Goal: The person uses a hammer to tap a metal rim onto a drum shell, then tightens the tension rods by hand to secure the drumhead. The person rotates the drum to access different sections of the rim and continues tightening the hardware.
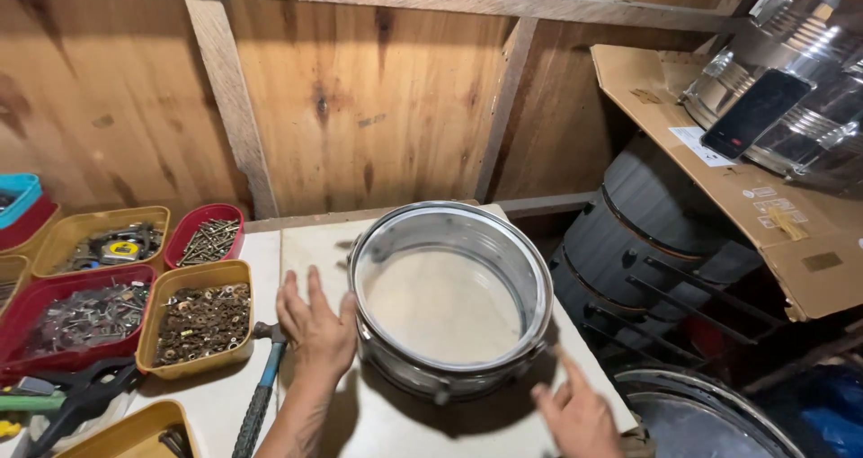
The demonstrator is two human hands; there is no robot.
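Silver drum shell (449, 301), yellow and red trays (200, 325) (contents brownish, perhaps rusty), blue-handled hammer (259, 395)

Pale worktable (225, 404) held a chrome drum shell (449, 301), yellow tray of rusty washers (200, 323), red trays of screws (76, 319), blue-handled hammer (259, 395), black clamp (76, 400)

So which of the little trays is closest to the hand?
The yellow tray full of rusty washers and nuts. It sits just beside the left hand, while the red trays and the other yellow ones lie farther away to the left.
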